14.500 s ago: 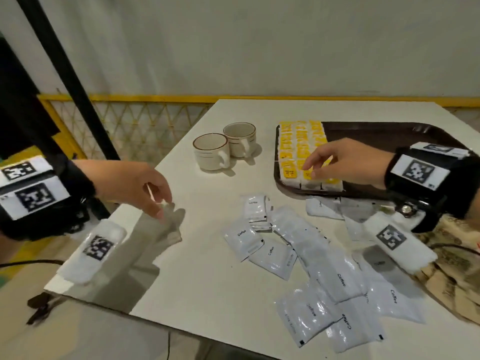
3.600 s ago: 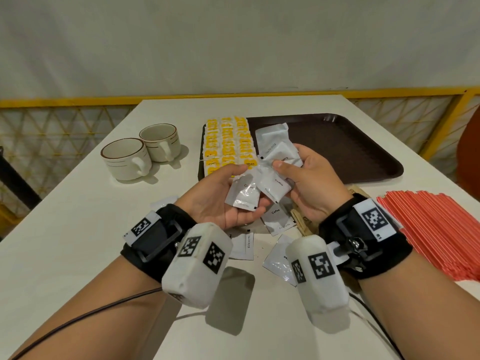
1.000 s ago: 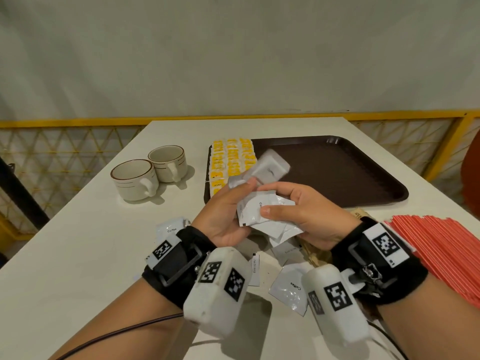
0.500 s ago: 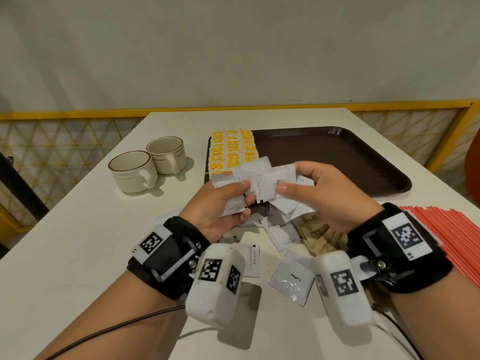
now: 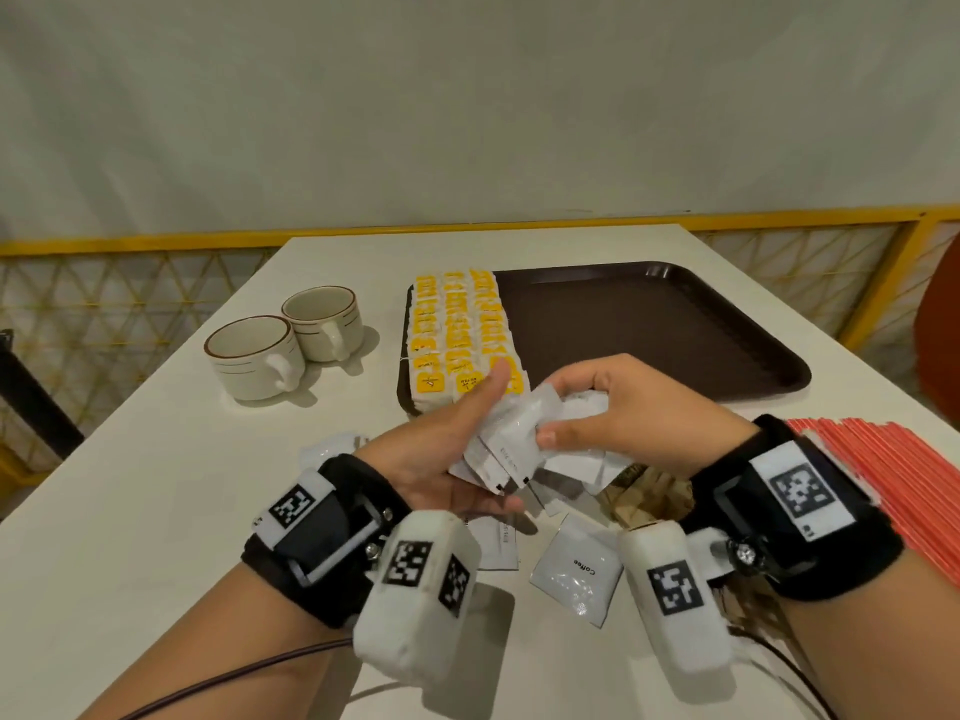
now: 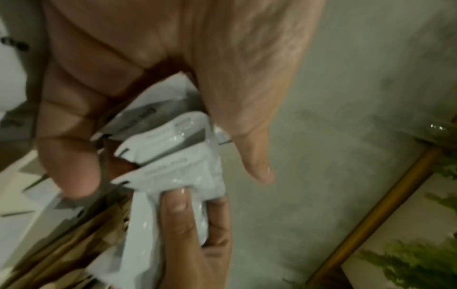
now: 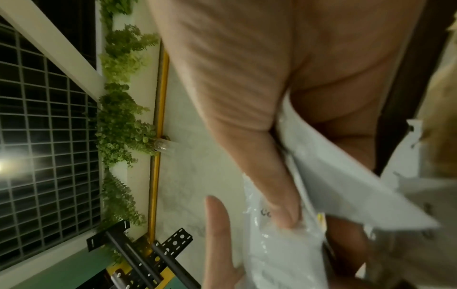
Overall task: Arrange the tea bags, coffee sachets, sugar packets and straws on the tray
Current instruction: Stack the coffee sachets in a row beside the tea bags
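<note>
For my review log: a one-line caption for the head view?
Both hands gather white coffee sachets before the tray lined with tea bags.

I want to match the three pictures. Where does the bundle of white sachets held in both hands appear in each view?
Head: bundle of white sachets, centre, between both hands.
Left wrist: centre-left, under the left hand's thumb.
Right wrist: lower right, beneath the right hand's thumb.
Shared landmark: right thumb pressing the sachets.

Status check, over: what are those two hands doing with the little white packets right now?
Left hand and right hand both grip a bunch of white sachets above the table. Tea bags already rowed on the tray. Nothing blocking the tray's bare part.
</note>
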A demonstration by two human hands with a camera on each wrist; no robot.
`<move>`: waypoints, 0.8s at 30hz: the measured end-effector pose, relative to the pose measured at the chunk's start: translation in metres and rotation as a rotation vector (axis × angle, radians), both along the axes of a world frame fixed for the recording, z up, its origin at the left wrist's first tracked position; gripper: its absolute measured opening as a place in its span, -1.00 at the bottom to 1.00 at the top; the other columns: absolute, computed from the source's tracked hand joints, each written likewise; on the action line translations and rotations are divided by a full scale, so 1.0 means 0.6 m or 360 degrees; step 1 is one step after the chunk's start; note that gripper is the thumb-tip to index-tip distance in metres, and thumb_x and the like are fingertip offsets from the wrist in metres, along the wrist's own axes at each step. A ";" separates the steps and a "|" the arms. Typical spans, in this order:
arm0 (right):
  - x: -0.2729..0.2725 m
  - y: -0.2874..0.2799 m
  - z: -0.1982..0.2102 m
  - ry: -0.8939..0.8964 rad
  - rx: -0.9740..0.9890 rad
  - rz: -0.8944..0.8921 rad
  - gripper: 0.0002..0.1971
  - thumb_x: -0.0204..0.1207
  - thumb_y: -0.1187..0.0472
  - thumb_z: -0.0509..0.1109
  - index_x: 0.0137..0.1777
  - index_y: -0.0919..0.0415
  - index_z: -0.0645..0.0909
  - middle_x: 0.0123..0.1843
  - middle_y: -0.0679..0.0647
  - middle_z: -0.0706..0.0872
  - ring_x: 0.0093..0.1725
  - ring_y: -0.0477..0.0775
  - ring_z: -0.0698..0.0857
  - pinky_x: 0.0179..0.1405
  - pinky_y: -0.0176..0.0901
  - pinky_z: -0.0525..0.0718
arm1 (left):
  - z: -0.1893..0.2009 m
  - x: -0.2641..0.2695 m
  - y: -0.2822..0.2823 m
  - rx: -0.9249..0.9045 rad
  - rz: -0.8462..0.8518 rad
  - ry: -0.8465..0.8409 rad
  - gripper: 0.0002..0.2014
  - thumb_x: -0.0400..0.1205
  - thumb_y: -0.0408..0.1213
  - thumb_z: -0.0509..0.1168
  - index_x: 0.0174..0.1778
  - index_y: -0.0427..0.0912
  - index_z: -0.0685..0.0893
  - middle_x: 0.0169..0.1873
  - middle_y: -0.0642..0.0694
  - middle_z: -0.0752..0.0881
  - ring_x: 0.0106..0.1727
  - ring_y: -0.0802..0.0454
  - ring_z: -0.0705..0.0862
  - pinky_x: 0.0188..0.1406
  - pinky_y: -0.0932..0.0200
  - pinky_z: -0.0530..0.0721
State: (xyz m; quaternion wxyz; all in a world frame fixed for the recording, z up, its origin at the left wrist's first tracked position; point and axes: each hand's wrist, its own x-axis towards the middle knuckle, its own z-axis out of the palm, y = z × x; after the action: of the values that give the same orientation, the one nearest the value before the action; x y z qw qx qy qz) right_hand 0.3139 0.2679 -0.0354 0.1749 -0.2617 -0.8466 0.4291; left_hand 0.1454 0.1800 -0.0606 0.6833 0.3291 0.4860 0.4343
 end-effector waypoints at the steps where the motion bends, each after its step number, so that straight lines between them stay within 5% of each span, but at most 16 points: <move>1: -0.002 -0.002 -0.001 -0.0006 0.0023 -0.0003 -0.81 0.37 0.18 0.59 -0.01 0.05 0.76 -0.04 -0.08 0.81 0.01 -0.10 0.75 0.14 -0.14 0.66 | 0.000 0.005 -0.001 0.0005 -0.0013 0.0033 -0.36 0.37 0.30 0.29 0.21 -0.08 0.65 -0.25 -0.18 0.69 -0.33 -0.03 0.67 -0.39 0.14 0.69; 6: -0.011 -0.004 -0.010 0.0034 0.0108 -0.0102 -0.63 0.32 0.13 0.64 0.13 -0.08 0.71 0.07 -0.22 0.75 0.13 -0.26 0.67 0.24 -0.16 0.60 | 0.002 0.006 -0.001 0.0030 -0.0002 -0.0006 -0.55 0.48 -0.17 0.44 0.28 -0.18 0.59 -0.24 -0.27 0.70 -0.35 -0.07 0.67 -0.36 0.09 0.73; 9: -0.009 0.004 -0.013 0.0193 -0.0134 -0.0101 -0.46 0.29 0.12 0.64 0.29 -0.10 0.61 0.23 -0.12 0.72 0.26 -0.10 0.67 0.35 0.06 0.58 | 0.006 0.001 0.002 0.0125 0.0191 -0.0183 -0.61 0.54 -0.33 0.34 0.30 -0.26 0.56 -0.33 -0.23 0.67 -0.40 -0.04 0.63 -0.48 0.16 0.66; 11: -0.007 0.007 -0.012 0.0395 -0.0499 -0.0104 -0.39 0.30 0.30 0.59 0.36 0.03 0.54 0.27 0.04 0.72 0.24 0.05 0.71 0.30 0.08 0.63 | 0.006 -0.001 0.004 0.0204 0.0309 -0.0270 -0.57 0.53 -0.37 0.31 0.35 -0.27 0.54 -0.30 -0.21 0.68 -0.40 0.00 0.64 -0.51 0.20 0.64; 14: -0.006 0.007 -0.009 0.0619 -0.0742 -0.0223 -0.50 0.38 0.51 0.46 0.31 0.22 0.52 0.13 0.19 0.78 0.14 0.21 0.75 0.07 0.00 0.76 | 0.008 -0.001 0.002 0.0282 0.0361 -0.0376 -0.60 0.51 -0.37 0.31 0.30 -0.24 0.58 -0.21 -0.21 0.69 -0.34 0.02 0.66 -0.48 0.21 0.64; 18: -0.003 0.008 -0.009 0.0639 -0.0696 -0.0356 -0.75 0.47 0.43 0.43 0.13 0.26 0.63 0.03 0.18 0.82 0.13 0.46 0.72 0.13 0.37 0.63 | 0.009 -0.004 0.002 0.0295 0.0449 -0.0494 -0.62 0.49 -0.40 0.30 0.26 -0.23 0.60 -0.14 -0.25 0.70 -0.26 -0.03 0.70 -0.43 0.23 0.66; 24: -0.003 0.004 -0.003 0.0737 -0.0796 -0.0363 -0.81 0.52 0.39 0.39 0.12 0.35 0.65 0.04 0.23 0.81 -0.07 0.14 0.79 -0.26 -0.15 0.79 | 0.010 -0.008 0.001 0.0312 0.0529 -0.0558 -0.75 0.55 -0.49 0.24 0.12 -0.19 0.62 -0.26 -0.22 0.72 -0.25 -0.10 0.73 -0.35 0.15 0.73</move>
State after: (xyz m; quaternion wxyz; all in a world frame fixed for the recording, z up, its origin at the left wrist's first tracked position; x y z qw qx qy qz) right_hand 0.3120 0.2701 -0.0371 0.3393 -0.2851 -0.6186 0.6487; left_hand 0.1408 0.1809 -0.0546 0.6413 0.2290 0.3631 0.6360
